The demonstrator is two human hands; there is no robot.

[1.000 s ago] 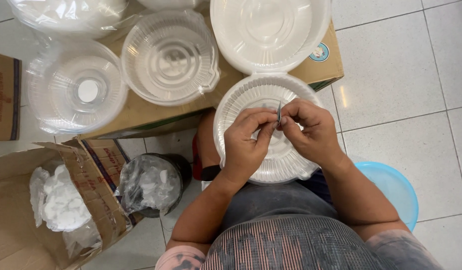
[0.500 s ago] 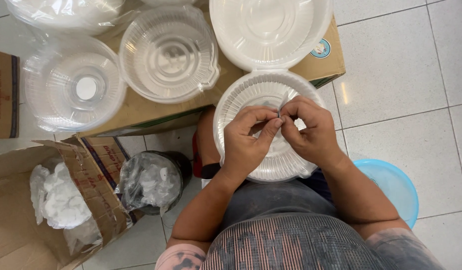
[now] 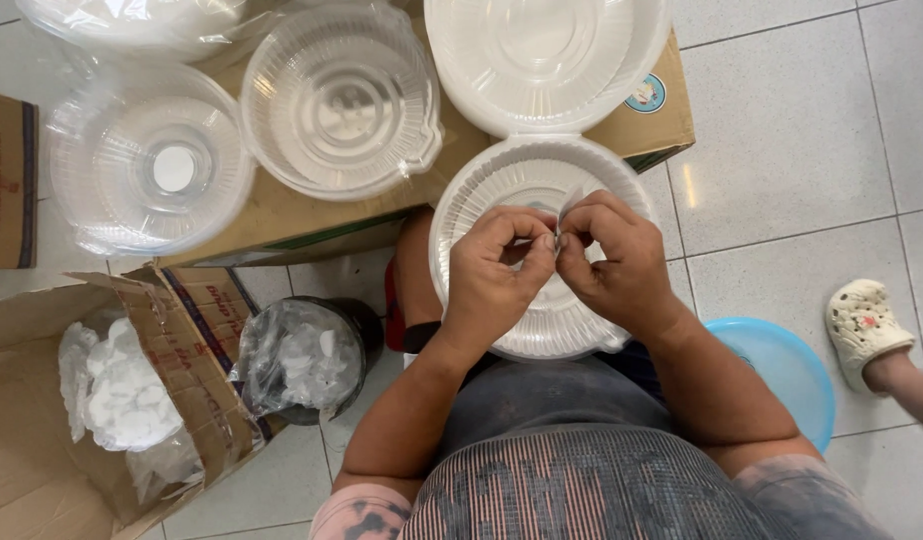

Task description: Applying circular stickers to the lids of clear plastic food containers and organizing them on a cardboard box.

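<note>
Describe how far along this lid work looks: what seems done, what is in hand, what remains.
Seemingly done: stacks of clear lids and white bowls sit on the cardboard box. In hand: the left hand and right hand pinch a small thin piece over a ribbed clear lid on the lap. Possibly remaining: white pieces in the open carton and the bag; how many, I cannot tell.

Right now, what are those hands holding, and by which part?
Both hands, left and right, pinch a small thin whitish piece by its lower end, above the white ribbed tray. What it is cannot be told.
</note>
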